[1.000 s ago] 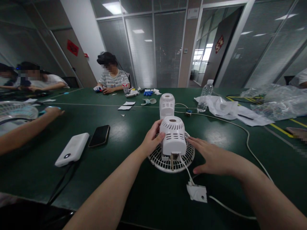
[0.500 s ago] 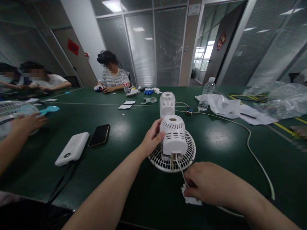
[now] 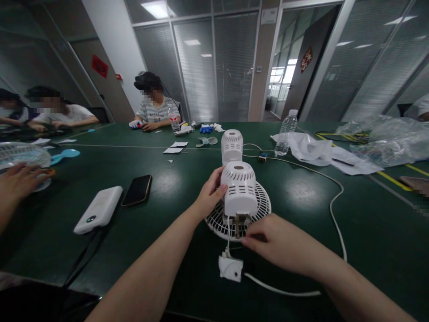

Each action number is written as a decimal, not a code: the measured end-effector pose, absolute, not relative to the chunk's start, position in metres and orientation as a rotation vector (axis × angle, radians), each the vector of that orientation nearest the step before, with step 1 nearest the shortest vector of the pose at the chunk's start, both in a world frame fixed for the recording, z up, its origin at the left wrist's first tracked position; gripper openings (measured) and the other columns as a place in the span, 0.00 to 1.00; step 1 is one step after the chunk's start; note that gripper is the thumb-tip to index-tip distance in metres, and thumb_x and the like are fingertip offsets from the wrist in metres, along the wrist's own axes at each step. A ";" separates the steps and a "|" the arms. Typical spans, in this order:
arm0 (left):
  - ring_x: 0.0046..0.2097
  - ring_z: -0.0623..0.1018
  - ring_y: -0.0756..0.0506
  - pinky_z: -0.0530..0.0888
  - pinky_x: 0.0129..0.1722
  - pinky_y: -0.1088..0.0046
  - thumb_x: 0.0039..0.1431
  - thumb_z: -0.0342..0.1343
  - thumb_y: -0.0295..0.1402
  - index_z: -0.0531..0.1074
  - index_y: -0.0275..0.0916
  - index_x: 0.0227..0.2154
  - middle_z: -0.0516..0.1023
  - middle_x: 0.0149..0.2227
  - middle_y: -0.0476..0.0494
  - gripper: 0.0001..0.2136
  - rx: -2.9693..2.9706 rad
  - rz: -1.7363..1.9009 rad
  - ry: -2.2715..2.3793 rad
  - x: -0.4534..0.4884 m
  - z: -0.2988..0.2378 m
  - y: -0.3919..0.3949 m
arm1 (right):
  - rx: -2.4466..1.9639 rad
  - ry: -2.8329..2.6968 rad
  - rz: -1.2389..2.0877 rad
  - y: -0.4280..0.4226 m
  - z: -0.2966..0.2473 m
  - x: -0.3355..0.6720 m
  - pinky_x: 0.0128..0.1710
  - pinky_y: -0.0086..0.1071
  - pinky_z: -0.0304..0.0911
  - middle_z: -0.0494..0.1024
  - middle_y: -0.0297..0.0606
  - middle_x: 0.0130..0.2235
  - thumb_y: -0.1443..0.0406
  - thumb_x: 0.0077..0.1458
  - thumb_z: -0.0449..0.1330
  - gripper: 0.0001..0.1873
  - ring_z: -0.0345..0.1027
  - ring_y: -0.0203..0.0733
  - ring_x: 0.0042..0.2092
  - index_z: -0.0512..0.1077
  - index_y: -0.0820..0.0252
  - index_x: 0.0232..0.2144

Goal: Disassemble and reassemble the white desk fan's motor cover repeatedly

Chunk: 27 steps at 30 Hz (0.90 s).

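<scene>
A white fan motor housing [image 3: 239, 192] with vent slots sits on a round white fan grille [image 3: 263, 205]. My left hand [image 3: 212, 194] is closed around the housing's left side. From its lower end a metal bracket [image 3: 238, 226] sticks out, and a thin wire [image 3: 229, 235] runs to a small white plastic piece [image 3: 230, 269] on the table. My right hand [image 3: 271, 243] is closed in a pinch beside the grille's lower rim, near the bracket. What its fingertips hold, if anything, is too small to name. A thick white cord [image 3: 284, 291] passes below my right forearm.
Another white fan housing [image 3: 232, 145] stands just behind. A power bank [image 3: 98, 210] and a phone [image 3: 137, 190] lie left. A bottle [image 3: 286, 134], paper [image 3: 311, 150] and plastic bags [image 3: 395, 138] are at the right. A co-worker's hand [image 3: 20, 181] is far left.
My right hand has let go of the white piece with its wire and moved up and left to the grille rim. The piece now lies further left.
</scene>
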<state>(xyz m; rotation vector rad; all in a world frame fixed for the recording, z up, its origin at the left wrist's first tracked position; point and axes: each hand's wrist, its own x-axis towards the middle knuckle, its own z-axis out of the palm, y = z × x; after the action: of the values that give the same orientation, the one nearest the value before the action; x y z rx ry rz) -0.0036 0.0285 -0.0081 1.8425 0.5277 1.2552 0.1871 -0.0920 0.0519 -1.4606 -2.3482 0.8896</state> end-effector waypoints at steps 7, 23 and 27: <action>0.58 0.68 0.37 0.67 0.56 0.60 0.61 0.52 0.48 0.58 0.40 0.58 0.68 0.57 0.36 0.27 1.851 1.238 0.507 -0.004 -0.011 0.032 | -1.646 -2.071 0.532 -0.074 0.059 0.207 0.23 0.31 0.51 0.71 0.35 0.21 0.62 0.57 0.51 0.18 0.61 0.36 0.23 0.72 0.59 0.18; 0.59 0.66 0.37 0.63 0.59 0.56 0.61 0.52 0.45 0.58 0.41 0.59 0.66 0.58 0.37 0.26 1.827 1.232 0.454 -0.004 -0.014 0.034 | -1.263 -2.829 0.569 -0.109 0.048 0.169 0.30 0.33 0.59 0.80 0.38 0.32 0.56 0.57 0.58 0.15 0.74 0.46 0.32 0.75 0.52 0.44; 0.59 0.66 0.37 0.63 0.59 0.57 0.61 0.52 0.47 0.58 0.41 0.59 0.67 0.58 0.37 0.26 1.824 1.243 0.465 -0.003 -0.012 0.031 | -1.259 -2.826 0.671 -0.108 0.057 0.174 0.28 0.31 0.57 0.80 0.36 0.30 0.57 0.56 0.59 0.11 0.72 0.42 0.30 0.77 0.54 0.37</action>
<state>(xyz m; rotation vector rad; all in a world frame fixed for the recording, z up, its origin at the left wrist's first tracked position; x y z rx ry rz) -0.0032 0.0308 -0.0117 1.8245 0.4652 1.2435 0.1737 -0.1076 0.0565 -1.2590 -2.8255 0.6715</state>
